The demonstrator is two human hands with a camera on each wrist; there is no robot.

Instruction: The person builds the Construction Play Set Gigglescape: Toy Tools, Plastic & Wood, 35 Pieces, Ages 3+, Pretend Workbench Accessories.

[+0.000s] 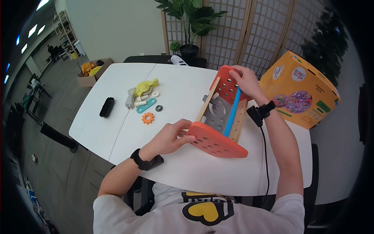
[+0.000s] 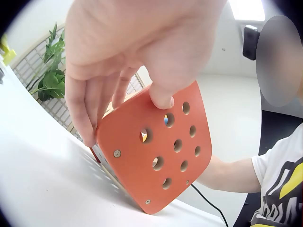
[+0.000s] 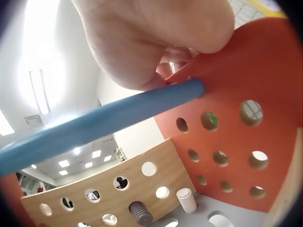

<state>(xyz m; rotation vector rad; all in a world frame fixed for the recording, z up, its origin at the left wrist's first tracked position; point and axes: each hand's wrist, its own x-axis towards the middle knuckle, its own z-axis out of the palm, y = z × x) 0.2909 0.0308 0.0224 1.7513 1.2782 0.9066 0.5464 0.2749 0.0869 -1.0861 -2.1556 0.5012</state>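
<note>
Beyond the white table [image 1: 91,117] stand a plant [image 1: 198,16] and lattice screen [image 1: 261,29]; beside its far-left corner, a carton [image 1: 88,81] holds something yellow [image 1: 94,70], perhaps cloth. On the table, left hand [image 1: 170,137] and right hand [image 1: 248,82] fingers clamp opposite ends of a toy toolbox [image 1: 215,121] containing a white peg [image 3: 187,201].

Up top, your right grip [image 3: 158,40] holds the edge of the red panel [image 3: 232,137], fingertips partly hidden. Across your view slants the blue rod [image 3: 102,115], its far end meeting that holed panel! Below runs the wooden strip [image 3: 139,183], dotted with round holes; a grey threaded bolt [image 3: 141,213] juts before it, a pale ridged peg [image 3: 186,200] near the corner, the grey panel [image 3: 208,205] beneath.
</note>
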